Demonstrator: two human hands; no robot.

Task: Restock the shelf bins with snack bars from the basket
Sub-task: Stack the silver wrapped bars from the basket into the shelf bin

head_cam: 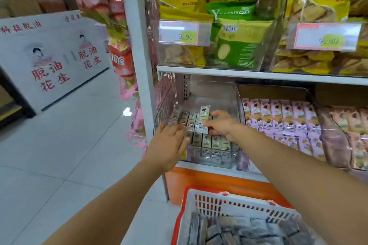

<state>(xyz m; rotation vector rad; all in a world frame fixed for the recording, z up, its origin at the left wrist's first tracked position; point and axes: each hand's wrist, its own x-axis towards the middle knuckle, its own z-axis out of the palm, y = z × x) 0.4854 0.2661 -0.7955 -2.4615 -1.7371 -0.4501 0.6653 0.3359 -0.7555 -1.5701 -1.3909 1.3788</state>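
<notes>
A clear plastic shelf bin (231, 93) on the lower shelf holds rows of small silver-grey snack bars (207, 142). My right hand (222, 123) reaches into the bin, fingers curled round a bar (204, 118) that stands taller than the back row. My left hand (169, 145) is over the bin's front left, its fingertips touching the bars of the back row. Below, an orange and white basket (209, 201) holds several grey-wrapped bars (239, 228).
To the right, another bin holds pink-wrapped bars (282, 117). The shelf above carries clear bins of yellow and green snack bags (237, 45) with 9.90 price tags (184, 33). A white shelf upright (139, 49) stands left; beyond it lies tiled aisle floor (59, 155).
</notes>
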